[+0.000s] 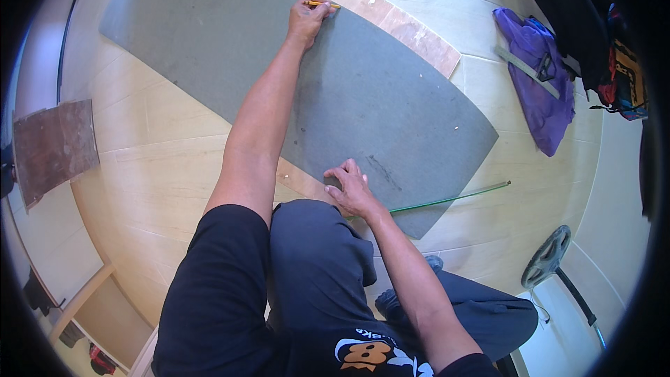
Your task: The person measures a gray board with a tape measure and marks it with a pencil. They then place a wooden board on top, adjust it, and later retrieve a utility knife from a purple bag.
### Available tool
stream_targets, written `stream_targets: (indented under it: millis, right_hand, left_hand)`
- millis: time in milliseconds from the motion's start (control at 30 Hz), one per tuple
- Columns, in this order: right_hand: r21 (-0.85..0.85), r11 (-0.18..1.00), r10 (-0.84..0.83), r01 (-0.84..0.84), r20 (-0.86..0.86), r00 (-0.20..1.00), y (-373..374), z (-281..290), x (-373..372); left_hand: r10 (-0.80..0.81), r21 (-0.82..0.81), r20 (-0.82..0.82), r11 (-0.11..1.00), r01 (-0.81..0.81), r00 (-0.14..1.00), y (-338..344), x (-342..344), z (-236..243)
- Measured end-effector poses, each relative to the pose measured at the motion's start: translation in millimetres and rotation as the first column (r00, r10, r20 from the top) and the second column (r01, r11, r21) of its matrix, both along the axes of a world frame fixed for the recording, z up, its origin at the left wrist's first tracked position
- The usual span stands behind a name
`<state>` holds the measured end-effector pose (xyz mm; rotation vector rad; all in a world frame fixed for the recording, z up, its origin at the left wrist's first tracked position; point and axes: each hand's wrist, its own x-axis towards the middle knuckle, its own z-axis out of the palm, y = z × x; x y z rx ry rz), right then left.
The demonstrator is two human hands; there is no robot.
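Observation:
A large dark grey board (405,112) lies on the floor over lighter plywood pieces (377,14). My left hand (307,24) reaches to the board's far edge, its fingers closed on a thin yellow pencil (317,3). Near the close edge, my right hand (349,188) rests with bent fingers apart, nothing visible in them. A long, thin green strip (447,197) runs rightward from beside that hand across the board's near corner.
A purple cloth (527,63) with a metal ruler (520,64) on it lies at right, near a colourful bag (621,84). A brown panel (56,150) sits left. At lower right is a round lamp-like head (548,255) on a pole.

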<state>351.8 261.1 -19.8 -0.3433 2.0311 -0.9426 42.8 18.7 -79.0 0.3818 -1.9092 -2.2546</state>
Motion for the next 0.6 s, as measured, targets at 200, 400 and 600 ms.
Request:
stream_targets:
  millis: [200, 400, 600]
  right_hand:
    - [-0.009, 1.000, -0.013, 0.013, -0.011, 1.000, -0.6, -0.3, 0.5]
    - [-0.001, 1.000, -0.016, 0.016, -0.004, 1.000, -0.3, -0.6, 0.4]
    - [0.007, 1.000, -0.015, 0.015, -0.006, 1.000, -0.4, -0.9, 0.2]
  left_hand:
    - [-0.033, 0.006, -0.017, 0.999, 0.033, 0.999, -0.3, -0.9, -0.5]
    - [-0.040, -0.003, 0.000, 0.999, 0.040, 0.999, -0.2, 0.2, 1.3]
    - [0.006, 0.100, -0.007, 0.995, -0.006, 1.000, -2.6, -0.1, 3.2]
